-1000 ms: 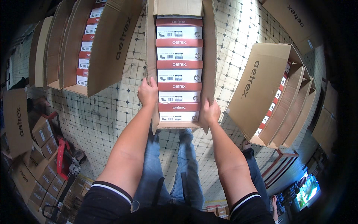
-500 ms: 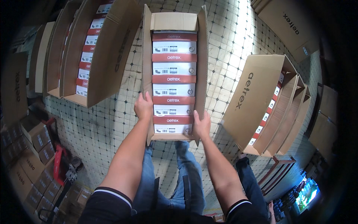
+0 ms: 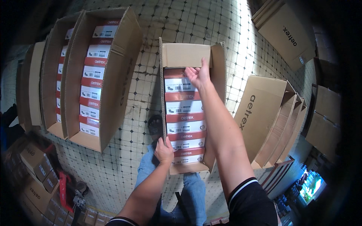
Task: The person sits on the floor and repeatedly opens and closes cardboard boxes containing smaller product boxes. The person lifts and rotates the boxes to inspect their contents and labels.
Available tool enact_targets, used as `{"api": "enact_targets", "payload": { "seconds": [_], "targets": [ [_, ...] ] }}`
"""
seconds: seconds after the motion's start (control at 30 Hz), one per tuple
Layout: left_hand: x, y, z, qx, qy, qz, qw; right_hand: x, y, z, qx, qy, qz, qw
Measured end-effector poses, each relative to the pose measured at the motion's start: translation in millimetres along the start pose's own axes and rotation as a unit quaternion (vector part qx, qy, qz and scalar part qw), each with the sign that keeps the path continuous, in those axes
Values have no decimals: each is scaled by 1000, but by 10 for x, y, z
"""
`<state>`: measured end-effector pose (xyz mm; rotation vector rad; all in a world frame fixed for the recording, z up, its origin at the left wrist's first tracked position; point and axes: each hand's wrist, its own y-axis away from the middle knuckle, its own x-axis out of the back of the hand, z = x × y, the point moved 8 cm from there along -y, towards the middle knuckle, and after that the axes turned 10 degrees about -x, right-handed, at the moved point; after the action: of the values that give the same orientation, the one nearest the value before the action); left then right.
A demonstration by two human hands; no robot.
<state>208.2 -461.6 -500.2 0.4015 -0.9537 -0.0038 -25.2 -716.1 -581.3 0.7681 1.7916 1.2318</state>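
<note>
A long, narrow brown cardboard carton [image 3: 187,55] stands open in front of me, its flaps raised. Inside it sits a row of red and white shoe boxes [image 3: 185,118], their labelled ends facing up. My left hand [image 3: 164,150] grips the carton's left wall near its close end, fingers outside and thumb toward the boxes. Stretched out to the far end, my right hand [image 3: 198,76] hovers palm-side toward the left above the farthest shoe boxes, fingers apart and nothing in it. My right forearm hides part of the row and of the carton's right wall.
More open cartons of shoe boxes [image 3: 90,92] stand on the left. Other open cartons [image 3: 260,116] are on the right. A red pallet jack [image 3: 65,192] and stacked boxes [image 3: 39,164] lie at lower left. A lit screen [image 3: 312,186] glows at lower right, above patterned floor tiles [image 3: 143,90].
My right hand has let go of the carton's right wall and reached to its far end. The carton sits lower and further right in view; my left hand still holds its left wall.
</note>
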Motion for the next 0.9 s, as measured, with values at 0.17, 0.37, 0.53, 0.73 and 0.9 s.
{"api": "enact_targets", "payload": {
  "seconds": [0.17,0.37,0.53,0.73,0.9],
  "targets": [
    [-23,8,-36,18,4,-6,1000,-800,60,-846,201,86,-43,975],
    [57,-33,17,5,21,-6,1000,-1244,372,-1270,324,570,11,755],
    [34,-24,14,-1,4,3,1000,235,1716,-598,525,577,263,568],
    [4,12,-10,-23,17,13,999,1912,1572,-53,204,713,324,588],
    [-1,108,291,-8,29,-47,998,2097,1533,-410,347,736,206,544]
  ]
}}
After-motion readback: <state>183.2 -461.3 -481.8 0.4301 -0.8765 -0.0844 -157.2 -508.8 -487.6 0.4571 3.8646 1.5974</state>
